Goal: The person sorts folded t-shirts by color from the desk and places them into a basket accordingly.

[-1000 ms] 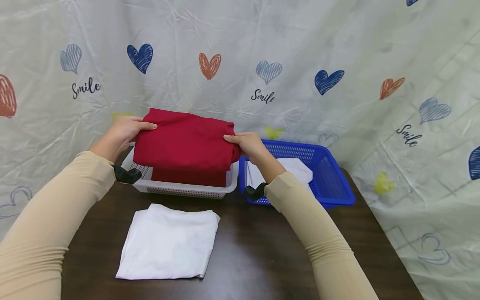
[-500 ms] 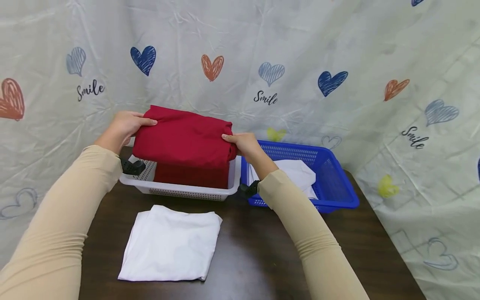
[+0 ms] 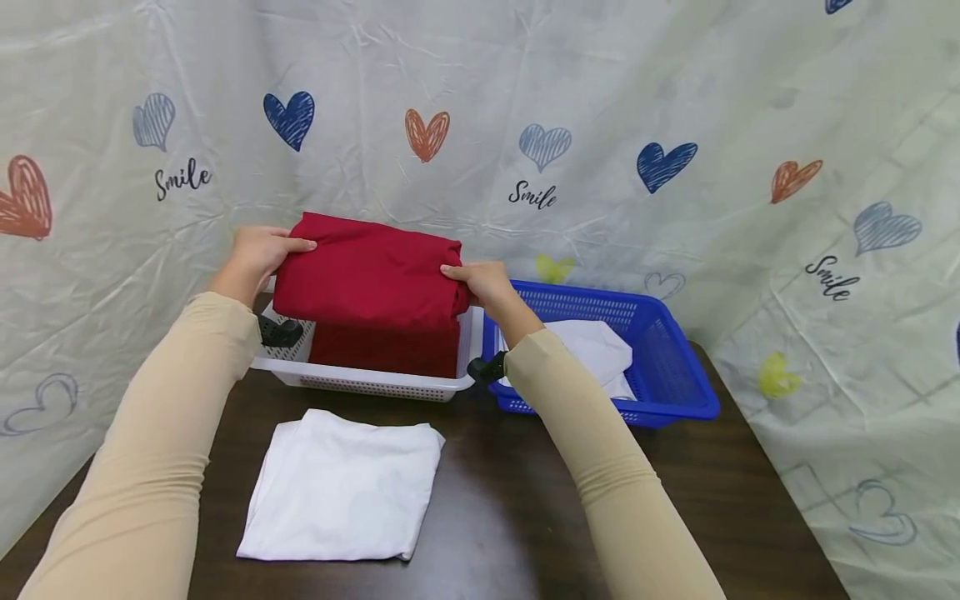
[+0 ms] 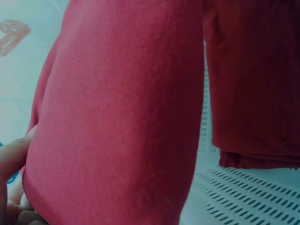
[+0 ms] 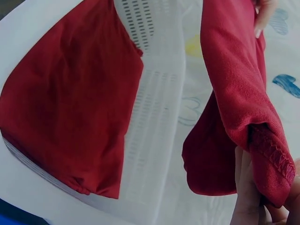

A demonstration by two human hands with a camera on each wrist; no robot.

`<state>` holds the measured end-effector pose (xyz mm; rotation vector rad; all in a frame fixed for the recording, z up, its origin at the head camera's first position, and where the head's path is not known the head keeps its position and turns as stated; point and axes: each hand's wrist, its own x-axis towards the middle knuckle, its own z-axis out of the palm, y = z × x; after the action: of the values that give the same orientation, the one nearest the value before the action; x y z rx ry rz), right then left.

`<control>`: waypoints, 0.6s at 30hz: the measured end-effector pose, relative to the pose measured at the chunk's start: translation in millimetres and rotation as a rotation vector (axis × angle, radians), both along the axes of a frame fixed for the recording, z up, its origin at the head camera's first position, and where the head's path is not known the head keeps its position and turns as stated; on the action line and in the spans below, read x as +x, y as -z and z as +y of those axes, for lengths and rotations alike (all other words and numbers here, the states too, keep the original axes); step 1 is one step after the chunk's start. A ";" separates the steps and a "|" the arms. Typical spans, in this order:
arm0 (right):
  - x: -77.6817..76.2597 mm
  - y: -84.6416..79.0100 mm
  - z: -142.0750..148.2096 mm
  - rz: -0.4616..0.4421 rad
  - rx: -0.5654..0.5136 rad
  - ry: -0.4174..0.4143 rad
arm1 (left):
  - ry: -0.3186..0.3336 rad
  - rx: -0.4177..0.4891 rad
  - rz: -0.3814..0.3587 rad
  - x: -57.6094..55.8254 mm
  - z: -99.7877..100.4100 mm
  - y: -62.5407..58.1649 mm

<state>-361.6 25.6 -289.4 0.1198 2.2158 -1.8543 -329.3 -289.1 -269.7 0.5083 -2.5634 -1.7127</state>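
A folded red garment (image 3: 367, 271) is held up over the white basket (image 3: 375, 385) between both hands. My left hand (image 3: 257, 257) pinches its left end, thumb on the near face. At the right end my right hand (image 3: 486, 283) grips it the same way, and a stitched hem (image 5: 272, 147) shows close to those fingers in the right wrist view. Below, inside the white basket, lies another folded piece of red cloth (image 3: 382, 350), darker in the shade. In the left wrist view the held garment (image 4: 117, 112) fills the middle and hides most of the fingers.
A folded white cloth (image 3: 341, 487) lies on the dark wooden table (image 3: 517, 517) in front of the white basket. The blue basket (image 3: 678, 379) stands to the right with white cloth (image 3: 588, 346) inside. A patterned curtain (image 3: 465, 58) hangs close behind both baskets.
The red garment has risen slightly over the white basket, showing more of the red cloth beneath. Both forearms have drawn inward a little. The head view has shifted slightly; both hands keep their hold.
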 end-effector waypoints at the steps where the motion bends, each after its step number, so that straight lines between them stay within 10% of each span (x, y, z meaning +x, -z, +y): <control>1: -1.4 1.0 0.6 -0.002 0.001 0.002 | 0.004 0.002 0.000 -1.2 0.8 1.5; 18: -8.4 42.2 -7.2 -0.074 0.053 0.013 | -0.011 0.010 -0.039 -4.9 -1.7 47.0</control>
<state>-370.1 18.4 -331.6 0.2088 2.2195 -1.7691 -334.2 -290.7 -316.7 0.5602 -2.5748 -1.7302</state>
